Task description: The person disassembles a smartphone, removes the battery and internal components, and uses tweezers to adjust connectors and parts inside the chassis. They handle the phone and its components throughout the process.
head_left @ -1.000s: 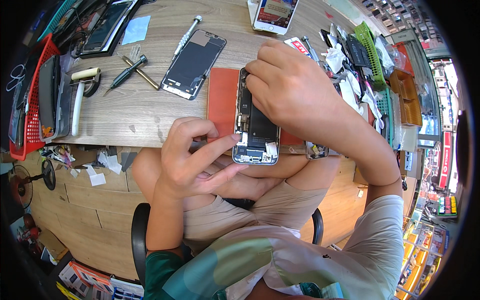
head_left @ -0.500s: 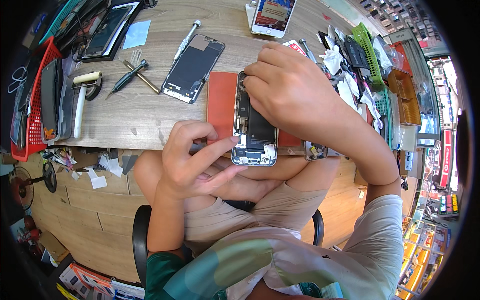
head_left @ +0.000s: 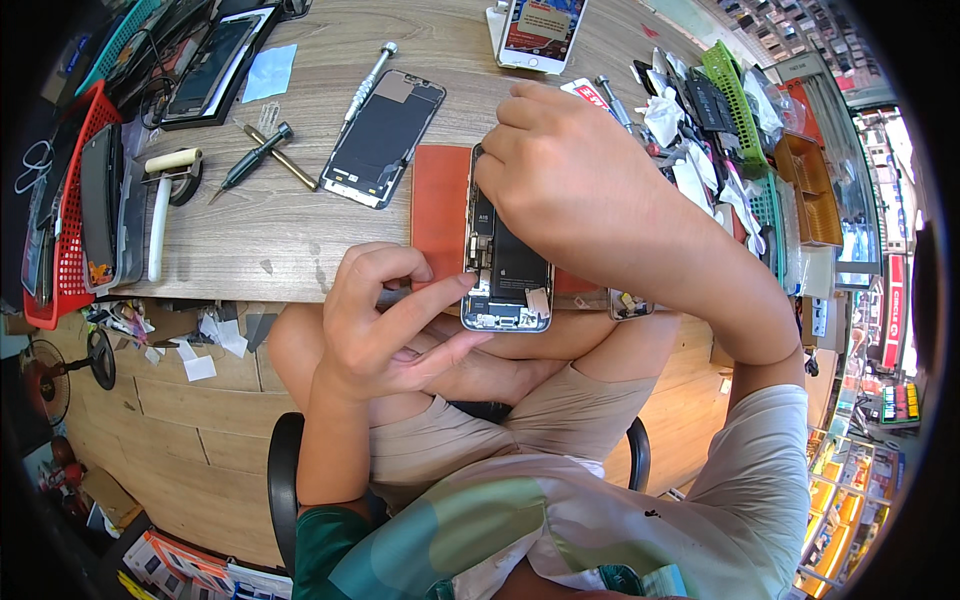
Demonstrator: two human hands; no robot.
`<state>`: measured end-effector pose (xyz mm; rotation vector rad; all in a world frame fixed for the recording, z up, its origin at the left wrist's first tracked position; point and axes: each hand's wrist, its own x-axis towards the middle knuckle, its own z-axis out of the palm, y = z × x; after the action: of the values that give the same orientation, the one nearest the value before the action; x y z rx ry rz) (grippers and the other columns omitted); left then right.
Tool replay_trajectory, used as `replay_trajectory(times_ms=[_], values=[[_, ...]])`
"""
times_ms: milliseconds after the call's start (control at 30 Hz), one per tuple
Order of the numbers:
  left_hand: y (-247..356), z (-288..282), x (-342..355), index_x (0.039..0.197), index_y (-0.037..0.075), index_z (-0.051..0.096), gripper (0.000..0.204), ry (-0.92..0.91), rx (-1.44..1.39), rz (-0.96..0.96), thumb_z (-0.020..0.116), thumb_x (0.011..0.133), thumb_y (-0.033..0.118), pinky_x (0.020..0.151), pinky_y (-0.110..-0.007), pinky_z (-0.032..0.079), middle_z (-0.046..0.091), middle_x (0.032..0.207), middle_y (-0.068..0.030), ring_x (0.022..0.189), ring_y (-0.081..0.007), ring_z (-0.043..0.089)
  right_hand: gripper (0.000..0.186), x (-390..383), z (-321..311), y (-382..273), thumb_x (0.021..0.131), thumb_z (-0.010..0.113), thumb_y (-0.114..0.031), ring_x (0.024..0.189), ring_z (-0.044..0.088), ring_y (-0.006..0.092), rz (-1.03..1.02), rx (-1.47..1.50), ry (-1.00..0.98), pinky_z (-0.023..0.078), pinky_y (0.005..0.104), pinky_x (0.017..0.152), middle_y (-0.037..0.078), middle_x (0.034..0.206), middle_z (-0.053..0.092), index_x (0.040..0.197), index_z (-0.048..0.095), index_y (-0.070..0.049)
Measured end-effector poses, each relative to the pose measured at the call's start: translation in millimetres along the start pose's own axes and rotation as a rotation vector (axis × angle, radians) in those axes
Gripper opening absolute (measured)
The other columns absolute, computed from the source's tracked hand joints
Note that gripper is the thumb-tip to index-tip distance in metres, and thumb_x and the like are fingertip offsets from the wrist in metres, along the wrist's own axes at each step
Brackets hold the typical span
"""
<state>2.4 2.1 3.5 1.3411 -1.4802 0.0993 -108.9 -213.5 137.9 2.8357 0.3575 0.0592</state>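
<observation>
An opened phone, its battery and inner parts bare, lies upright on a reddish-brown mat near the table's front edge. My left hand steadies it: the index fingertip touches its left side and the thumb is by its lower corner. A greyish thing shows between that hand's curled fingers, too hidden to name. Over the phone's top end bends my right hand, closed, its fingertips and anything in them out of sight behind the knuckles. A detached phone screen lies to the left of the mat.
Left on the table are screwdrivers, a white-handled roller and a red basket of phone parts. A lit phone stands at the back. Green baskets and loose parts crowd the right. A small metal part tray sits by the edge.
My right hand has shifted slightly at the phone's top end, its wrist turned a little. My left hand keeps its place. The whole view has moved very slightly.
</observation>
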Motion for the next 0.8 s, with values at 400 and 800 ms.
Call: replay_trajectory(times_ms=[400, 800], values=[[-1, 0, -1, 0.118, 0.004, 0.087, 0.06, 0.001, 0.0, 0.002, 0.105, 0.064, 0.023, 0.076, -0.035, 0.052, 0.059, 0.112, -0.0102, 0.095, -0.0243, 0.06, 0.012, -3, 9, 6, 0.076, 0.073, -0.014, 0.089, 0.068, 0.0302, 0.0, 0.039, 0.122, 0.058, 0.0412, 0.086, 0.009, 0.082, 0.067, 0.079, 0.067, -0.004], [-2, -1, -1, 0.118, 0.004, 0.087, 0.06, 0.005, -0.017, 0.004, 0.104, 0.064, 0.022, 0.076, -0.035, 0.052, 0.061, 0.111, -0.0101, 0.094, -0.0245, 0.061, 0.009, -1, 4, 15, 0.073, 0.077, -0.013, 0.094, 0.073, 0.0289, 0.03, 0.095, 0.132, 0.062, 0.0416, 0.085, 0.008, 0.086, 0.075, 0.079, 0.076, -0.005]])
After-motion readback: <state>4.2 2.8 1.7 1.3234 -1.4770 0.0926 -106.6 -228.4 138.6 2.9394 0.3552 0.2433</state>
